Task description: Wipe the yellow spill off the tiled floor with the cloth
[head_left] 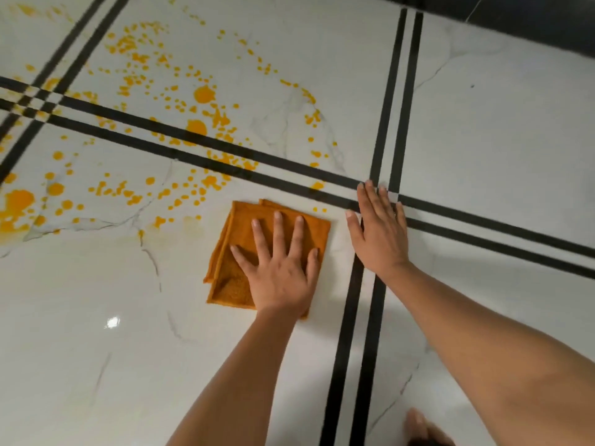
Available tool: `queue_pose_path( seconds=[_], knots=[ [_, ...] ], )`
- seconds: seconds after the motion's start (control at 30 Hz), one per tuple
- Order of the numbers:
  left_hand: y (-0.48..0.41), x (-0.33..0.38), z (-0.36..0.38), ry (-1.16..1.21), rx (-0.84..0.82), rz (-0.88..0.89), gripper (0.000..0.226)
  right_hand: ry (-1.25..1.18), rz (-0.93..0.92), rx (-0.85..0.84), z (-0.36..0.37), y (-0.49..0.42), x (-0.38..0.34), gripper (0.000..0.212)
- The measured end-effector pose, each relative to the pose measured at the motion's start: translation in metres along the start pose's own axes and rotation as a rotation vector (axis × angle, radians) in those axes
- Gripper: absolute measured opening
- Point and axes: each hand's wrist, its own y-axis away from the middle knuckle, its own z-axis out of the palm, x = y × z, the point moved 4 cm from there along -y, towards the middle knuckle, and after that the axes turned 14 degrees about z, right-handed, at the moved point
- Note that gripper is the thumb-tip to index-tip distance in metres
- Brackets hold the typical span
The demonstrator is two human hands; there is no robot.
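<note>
An orange folded cloth (238, 239) lies flat on the white marble-look tiled floor (96, 317). My left hand (280, 268) rests palm down on the cloth with fingers spread, pressing it, not gripping it. The yellow spill (199, 127) is scattered as drops and blotches across the tiles to the left of the cloth and beyond it, with a large blotch (16, 207) at the far left edge. My right hand (380, 230) lies flat on the bare floor just right of the cloth, over the crossing of the black stripes.
Double black stripes (363, 317) cross the floor in a grid. A dark skirting (531, 17) runs along the top right. Toes of a bare foot (418, 426) show at the bottom right. A faint yellowish smear (193, 226) marks the tile left of the cloth.
</note>
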Motion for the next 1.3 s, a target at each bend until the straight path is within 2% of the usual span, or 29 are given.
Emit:
queue_pose_path(
  seconds=[0.07, 0.17, 0.3, 0.4, 0.47, 0.57, 0.63, 0.77, 0.9, 1.0, 1.03, 1.13, 1.17, 1.2, 1.3],
  knots=[
    [-0.024, -0.003, -0.004, 0.021, 0.012, -0.022, 0.059, 0.031, -0.086, -0.024, -0.004, -0.018, 0.005, 0.059],
    [-0.056, 0.01, -0.01, 0.06, 0.052, -0.199, 0.06, 0.059, -0.176, -0.041, -0.006, -0.048, 0.009, 0.065],
    [-0.069, 0.033, -0.003, -0.04, -0.032, -0.033, 0.058, 0.033, -0.253, -0.02, -0.006, -0.083, 0.011, 0.06],
    [-0.113, 0.009, -0.021, 0.019, -0.011, -0.094, 0.058, 0.005, -0.268, -0.02, -0.004, -0.082, 0.015, 0.061],
    [-0.115, 0.016, -0.019, 0.012, -0.019, -0.096, 0.059, -0.006, -0.27, -0.009, -0.006, -0.083, 0.016, 0.059],
    [-0.079, 0.035, -0.005, -0.092, -0.085, 0.093, 0.061, -0.035, -0.279, -0.001, -0.006, -0.082, 0.015, 0.056],
    [-0.1, 0.023, -0.01, -0.09, -0.058, 0.143, 0.062, -0.118, -0.265, 0.011, -0.011, -0.088, 0.014, 0.054],
    [-0.151, 0.01, -0.022, -0.071, -0.003, 0.017, 0.064, -0.078, -0.256, 0.014, -0.02, -0.125, 0.007, 0.058],
    [-0.168, 0.004, -0.027, -0.109, -0.02, 0.204, 0.069, -0.005, -0.224, 0.003, -0.015, -0.147, 0.002, 0.061],
    [-0.213, -0.011, -0.039, -0.067, 0.012, 0.072, 0.071, -0.02, -0.212, 0.015, -0.012, -0.145, 0.001, 0.063],
    [-0.215, -0.007, -0.039, -0.072, 0.009, 0.078, 0.07, -0.035, -0.207, 0.021, -0.012, -0.145, 0.001, 0.061],
    [-0.197, 0.009, -0.031, -0.175, -0.05, 0.342, 0.069, -0.047, -0.187, 0.037, -0.011, -0.146, 0.001, 0.057],
    [-0.201, 0.007, -0.032, -0.177, -0.062, 0.381, 0.068, -0.041, -0.184, 0.027, -0.01, -0.146, 0.002, 0.057],
    [-0.215, 0.003, -0.037, -0.151, -0.052, 0.362, 0.068, -0.034, -0.185, 0.023, -0.01, -0.145, 0.002, 0.056],
    [-0.253, -0.002, -0.046, -0.063, -0.02, 0.151, 0.068, 0.002, -0.17, 0.023, -0.008, -0.145, 0.002, 0.057]
  ],
)
